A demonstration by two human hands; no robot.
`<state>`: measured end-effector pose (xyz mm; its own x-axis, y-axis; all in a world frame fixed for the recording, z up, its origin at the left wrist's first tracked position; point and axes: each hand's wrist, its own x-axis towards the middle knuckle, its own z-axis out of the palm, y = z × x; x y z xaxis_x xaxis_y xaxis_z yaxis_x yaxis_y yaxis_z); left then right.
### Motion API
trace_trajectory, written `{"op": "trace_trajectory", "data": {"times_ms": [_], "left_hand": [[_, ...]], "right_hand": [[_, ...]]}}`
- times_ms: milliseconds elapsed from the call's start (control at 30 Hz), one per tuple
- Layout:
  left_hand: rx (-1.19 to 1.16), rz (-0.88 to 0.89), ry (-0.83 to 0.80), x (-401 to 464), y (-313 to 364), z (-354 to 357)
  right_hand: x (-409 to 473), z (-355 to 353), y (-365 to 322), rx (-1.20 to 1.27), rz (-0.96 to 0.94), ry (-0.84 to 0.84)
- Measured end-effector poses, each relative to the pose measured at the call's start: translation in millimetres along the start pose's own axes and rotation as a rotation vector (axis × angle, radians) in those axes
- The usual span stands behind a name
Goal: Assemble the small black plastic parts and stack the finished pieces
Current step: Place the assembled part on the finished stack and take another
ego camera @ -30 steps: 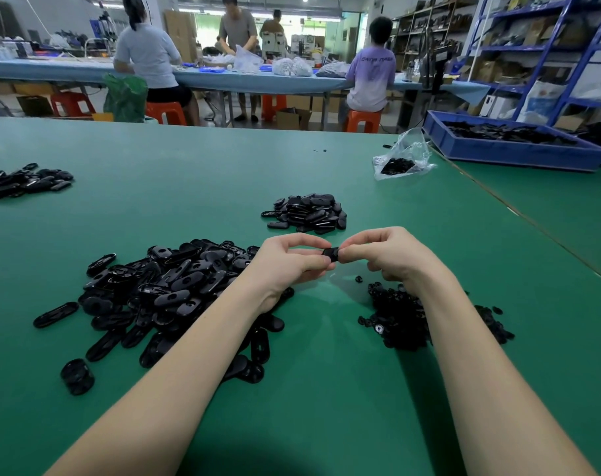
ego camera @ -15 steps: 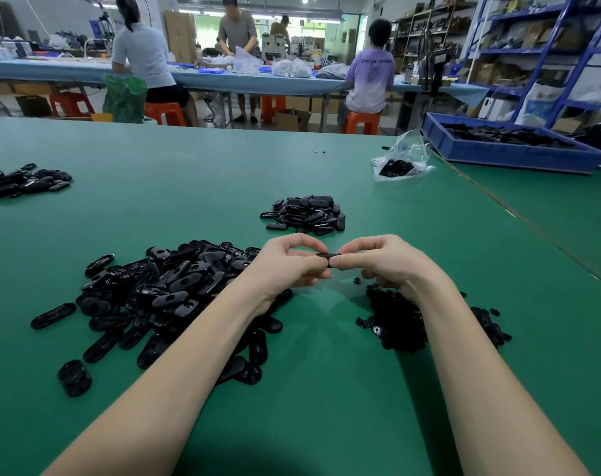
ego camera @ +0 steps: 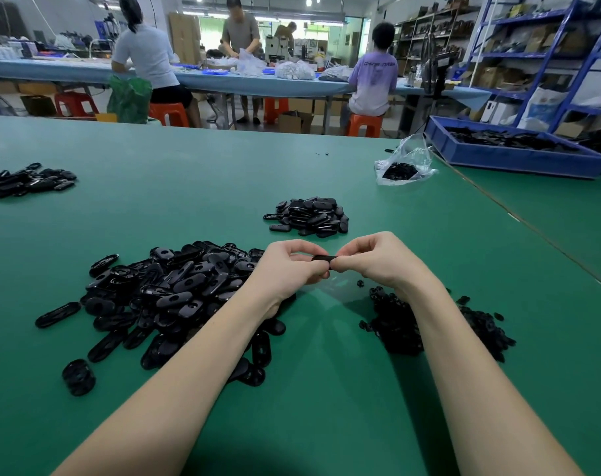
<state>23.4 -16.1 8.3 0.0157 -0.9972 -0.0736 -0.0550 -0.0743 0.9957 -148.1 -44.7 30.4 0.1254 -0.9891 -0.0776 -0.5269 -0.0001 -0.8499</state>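
Green worktop (ego camera: 326, 407), wide and bare toward the near edge. Big heap of oval black parts (ego camera: 168, 290) left, smaller dark heap (ego camera: 402, 324) right, finished stack (ego camera: 309, 217) beyond. Raised between heaps: left hand (ego camera: 288, 269) and right hand (ego camera: 378, 261), each grip pinched on one small black piece (ego camera: 324, 258).

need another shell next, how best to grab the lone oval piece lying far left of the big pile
Take the lone oval piece across its narrow width, at the middle of its long sides, coming from above. It lies flat on the green table, apart from the big pile, so both long edges are free.
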Motion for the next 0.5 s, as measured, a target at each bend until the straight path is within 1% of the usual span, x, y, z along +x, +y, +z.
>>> {"op": "trace_trajectory", "data": {"times_ms": [133, 300, 367, 400, 433, 500], "left_hand": [[0.021, 0.005, -0.006, 0.4, -0.3, -1.5], [0.029, -0.008, 0.03, 0.5, -0.7, 3.3], [0.037, 0.015, 0.047, 0.4, -0.2, 1.3], [0.062, 0.056, 0.047, 0.0, 0.4, -0.4], [0.132, 0.119, 0.045, -0.1, 1.0, -2.6], [0.391, 0.276, 0.04, -0.9, 3.1, -6.1]], "right_hand": [[-0.9, 1.2, 0.5, 0.001, -0.008, -0.002], [0.1, 5.8, -3.3, -0.111, -0.03, 0.049], [0.2, 8.0, -4.7, -0.158, -0.045, 0.084], [-0.3, 7.2, -4.1, -0.133, -0.055, 0.08], [-0.8, 4.9, -2.9, -0.07, -0.062, 0.061], [-2.8, -2.7, -0.1, 0.047, -0.034, 0.027]]}}
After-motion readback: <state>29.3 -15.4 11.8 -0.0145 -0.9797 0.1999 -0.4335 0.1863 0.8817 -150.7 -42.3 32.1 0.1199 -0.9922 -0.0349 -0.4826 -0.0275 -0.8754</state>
